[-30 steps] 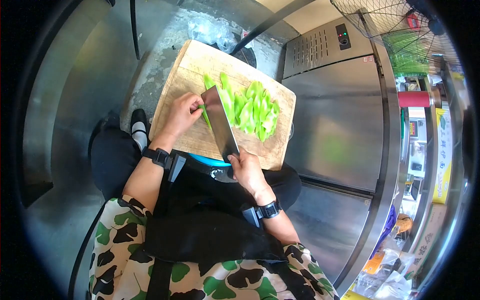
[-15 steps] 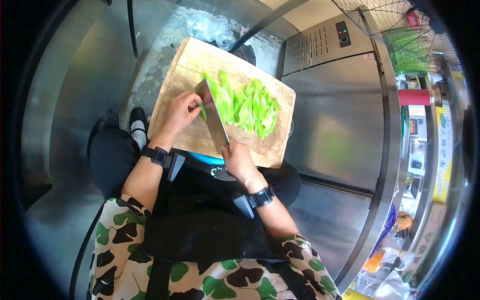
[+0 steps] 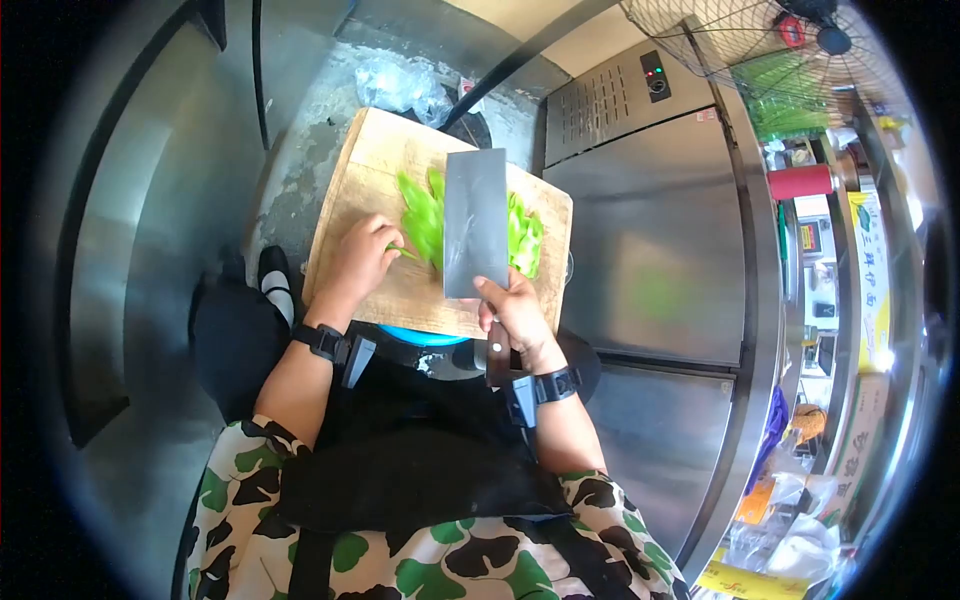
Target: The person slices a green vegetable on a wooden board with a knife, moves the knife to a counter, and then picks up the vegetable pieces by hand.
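My right hand (image 3: pixel 515 308) grips the wooden handle of a cleaver (image 3: pixel 476 215). The broad blade is lifted above the cutting board (image 3: pixel 340 225), its flat face turned up toward me. Left of the blade, my left hand (image 3: pixel 368 255) is closed, with a thin green vegetable piece (image 3: pixel 402 250) at its fingertips. Flat bright-green vegetable slices (image 3: pixel 422 222) lie on the board beside that hand. More green slices (image 3: pixel 523 240) show right of the blade, which hides the middle of the pile.
Under the board's near edge a blue rim (image 3: pixel 425 336) shows. A steel refrigerator (image 3: pixel 640 240) stands close on the right, below a wire fan (image 3: pixel 765 50). Clear plastic bags (image 3: pixel 400 88) lie on the floor beyond the board. My shoe (image 3: pixel 274 272) is at the left.
The cleaver has risen off the board and turned from edge-down to flat face up, moving right over the slices. My left hand stays near the board's left side with the green piece.
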`<state>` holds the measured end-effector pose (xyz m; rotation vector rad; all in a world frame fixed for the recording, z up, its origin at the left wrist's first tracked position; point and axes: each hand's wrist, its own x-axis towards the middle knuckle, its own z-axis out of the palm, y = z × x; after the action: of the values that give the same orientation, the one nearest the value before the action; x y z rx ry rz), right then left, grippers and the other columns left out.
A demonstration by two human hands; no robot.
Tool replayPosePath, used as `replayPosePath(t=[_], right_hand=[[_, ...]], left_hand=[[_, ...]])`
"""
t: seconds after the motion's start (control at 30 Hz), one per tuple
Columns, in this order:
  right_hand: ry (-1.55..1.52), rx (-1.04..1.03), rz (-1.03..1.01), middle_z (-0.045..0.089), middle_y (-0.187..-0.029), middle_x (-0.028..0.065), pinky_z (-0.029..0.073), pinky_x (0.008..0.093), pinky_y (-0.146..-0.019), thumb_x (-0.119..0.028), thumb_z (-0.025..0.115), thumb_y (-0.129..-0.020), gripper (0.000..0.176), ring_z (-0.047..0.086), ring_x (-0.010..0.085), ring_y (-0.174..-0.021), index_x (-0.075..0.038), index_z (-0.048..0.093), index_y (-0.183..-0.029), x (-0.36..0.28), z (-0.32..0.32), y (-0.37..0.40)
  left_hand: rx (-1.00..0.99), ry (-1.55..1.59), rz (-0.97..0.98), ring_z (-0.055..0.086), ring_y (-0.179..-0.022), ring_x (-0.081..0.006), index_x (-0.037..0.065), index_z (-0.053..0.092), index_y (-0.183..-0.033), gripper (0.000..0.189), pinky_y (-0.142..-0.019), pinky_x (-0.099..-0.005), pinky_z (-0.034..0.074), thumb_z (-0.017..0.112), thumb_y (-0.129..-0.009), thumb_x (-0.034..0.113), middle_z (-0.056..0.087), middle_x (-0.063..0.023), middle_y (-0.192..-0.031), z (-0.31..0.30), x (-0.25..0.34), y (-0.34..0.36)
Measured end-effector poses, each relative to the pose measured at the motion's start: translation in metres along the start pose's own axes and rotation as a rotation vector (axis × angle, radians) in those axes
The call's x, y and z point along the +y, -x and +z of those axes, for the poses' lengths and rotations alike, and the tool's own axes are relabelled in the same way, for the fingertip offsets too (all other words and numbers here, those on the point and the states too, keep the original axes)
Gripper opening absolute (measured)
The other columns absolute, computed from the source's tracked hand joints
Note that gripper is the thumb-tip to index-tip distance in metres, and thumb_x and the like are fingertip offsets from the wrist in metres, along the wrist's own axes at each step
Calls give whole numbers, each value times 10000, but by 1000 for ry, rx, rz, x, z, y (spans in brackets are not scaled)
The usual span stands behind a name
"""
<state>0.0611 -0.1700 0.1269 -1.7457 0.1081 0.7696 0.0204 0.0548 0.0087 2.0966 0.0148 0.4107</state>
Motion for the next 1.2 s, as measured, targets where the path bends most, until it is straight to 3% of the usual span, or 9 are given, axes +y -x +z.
replayPosePath(t=[0.3, 0.4, 0.43, 0.5, 0.57, 0.63, 0.73, 0.97, 1.2], right_hand=[[-823, -217, 126, 627, -681, 114, 377, 208, -371, -232, 658, -952, 191, 445, 89, -419, -57, 586, -984, 24, 3, 7], [-612, -98, 128, 579, -655, 34, 322, 180, -369, -343, 613, -979, 268, 422, 58, -420, -99, 587, -871, 24, 16, 17], [-576, -176, 96, 580, -658, 27, 319, 187, -369, -357, 622, -973, 280, 436, 68, -425, -94, 598, -880, 22, 16, 24], [-588, -268, 154, 583, -650, 30, 310, 201, -368, -412, 630, -961, 322, 433, 74, -416, -95, 603, -909, 24, 16, 22], [-635, -298, 210, 582, -642, 33, 313, 197, -365, -415, 639, -954, 322, 433, 75, -410, -95, 609, -945, 40, 20, 13], [-598, -329, 191, 602, -658, 23, 340, 186, -367, -389, 610, -977, 303, 486, 61, -431, -91, 627, -1027, 41, 15, 11], [-617, -422, 36, 615, -656, 11, 341, 192, -370, -373, 564, -1001, 277, 498, 53, -450, -106, 635, -1007, 59, 9, 4], [-582, -350, -114, 612, -648, 91, 418, 253, -371, -304, 586, -993, 304, 531, 117, -434, -17, 625, -1084, 52, -13, 18], [-698, -106, -199, 578, -632, 131, 430, 321, -380, -215, 558, -993, 261, 543, 176, -451, 12, 546, -1121, 73, -80, 24]], left_hand=[[24, 64, -105, 609, -1030, -325, 74, 636, -1077, 207, -889, -406, 500, 673, -906, 185, 643, -126, -1111, 16, -2, 0], [-65, 1224, -517, 585, -1175, -285, 50, 553, -1309, 507, -1003, -417, 464, 531, -1001, 452, 591, -145, -1327, 28, 11, -2], [-187, 1351, -673, 520, -1285, -284, 14, 414, -1445, 763, -1089, -451, 402, 350, -1003, 633, 489, -155, -1460, 30, 23, -5], [-374, 1676, -697, 459, -1339, -362, 8, 275, -1516, 904, -1143, -479, 342, 298, -958, 719, 447, -184, -1485, 19, 52, -6], [-539, 1917, -526, 440, -1354, -387, 5, 232, -1530, 893, -1148, -513, 338, 313, -962, 689, 419, -217, -1497, 24, 55, -9], [-341, 2017, -739, 429, -1359, -418, 9, 222, -1535, 813, -1138, -556, 346, 303, -985, 602, 393, -249, -1508, 24, 74, -21], [-351, 1819, -624, 380, -1394, -430, 43, 205, -1552, 733, -1147, -585, 318, 312, -991, 504, 337, -265, -1539, 27, 73, -23], [-306, 1707, -1078, 486, -1306, -357, 68, 418, -1474, 553, -1104, -553, 364, 390, -1038, 407, 500, -147, -1464, 15, 93, -47], [-311, 1461, -854, 538, -1223, -270, 97, 540, -1361, 443, -1051, -442, 417, 543, -1009, 365, 581, -84, -1367, 80, 11, -105]])
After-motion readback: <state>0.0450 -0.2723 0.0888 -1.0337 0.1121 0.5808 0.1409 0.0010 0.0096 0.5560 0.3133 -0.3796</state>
